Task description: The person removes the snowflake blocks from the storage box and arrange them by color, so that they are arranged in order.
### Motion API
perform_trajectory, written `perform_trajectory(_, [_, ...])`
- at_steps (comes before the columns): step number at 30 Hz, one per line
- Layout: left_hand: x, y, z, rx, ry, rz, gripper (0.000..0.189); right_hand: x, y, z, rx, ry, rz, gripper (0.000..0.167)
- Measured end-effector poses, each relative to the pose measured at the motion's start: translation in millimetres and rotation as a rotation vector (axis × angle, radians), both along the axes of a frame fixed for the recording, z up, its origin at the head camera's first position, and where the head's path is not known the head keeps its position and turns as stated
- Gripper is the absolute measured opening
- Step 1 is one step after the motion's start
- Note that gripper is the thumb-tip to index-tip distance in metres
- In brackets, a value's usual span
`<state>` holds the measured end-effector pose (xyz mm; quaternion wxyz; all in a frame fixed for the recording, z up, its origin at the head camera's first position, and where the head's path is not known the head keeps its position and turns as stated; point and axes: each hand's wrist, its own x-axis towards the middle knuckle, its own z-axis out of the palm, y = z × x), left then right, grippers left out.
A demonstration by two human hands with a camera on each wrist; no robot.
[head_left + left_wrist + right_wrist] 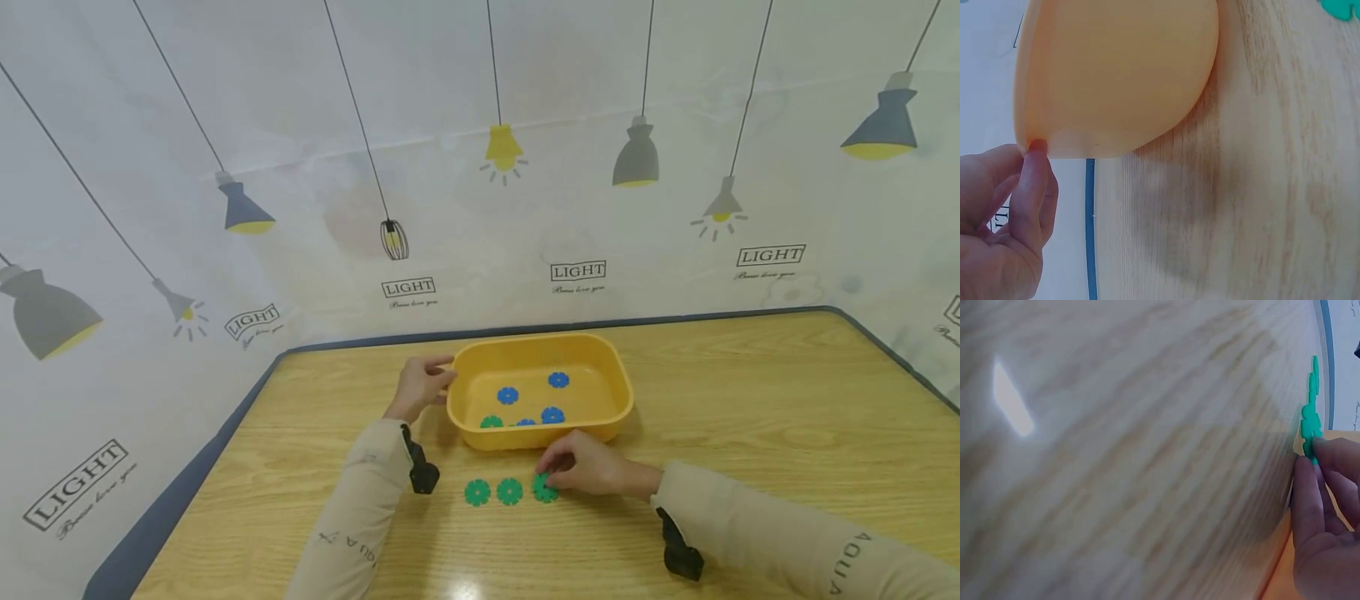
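Observation:
My left hand (422, 388) pinches the left rim of a yellow plastic basin (617, 379), with thumb and fingertips at its edge in the left wrist view. In front of the basin, my right hand (588, 465) pinches the edge of a green snowflake disc (545, 488), low over the table. Two more green discs (477, 492) (510, 491) lie flat to its left, forming a row with it. Inside the basin are several blue discs (558, 380) and a green one (491, 422), partly hidden by the near wall.
The wood-grain table (750, 400) has a dark blue edge strip (360, 342) along its back and sides. Behind it stands a pale wall covering (450, 200) printed with hanging lamps. Dark wrist-camera mounts (424, 477) sit at both sleeve cuffs.

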<state>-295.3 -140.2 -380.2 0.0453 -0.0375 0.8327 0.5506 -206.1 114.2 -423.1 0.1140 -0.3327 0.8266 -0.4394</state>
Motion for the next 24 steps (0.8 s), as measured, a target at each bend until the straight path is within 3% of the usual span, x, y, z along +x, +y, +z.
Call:
perform_trajectory(13, [1.9, -0.7, 3.2, 0.026, -0.008, -0.018, 0.036, 0.5, -6.0, 1.3, 0.066, 0.044, -0.008, 0.008])
perform_trajectory(24, [2.5, 0.0, 4.0, 0.005, -0.017, -0.016, 0.035, 0.8, -6.7, 1.4, 0.072, 0.013, -0.009, 0.006])
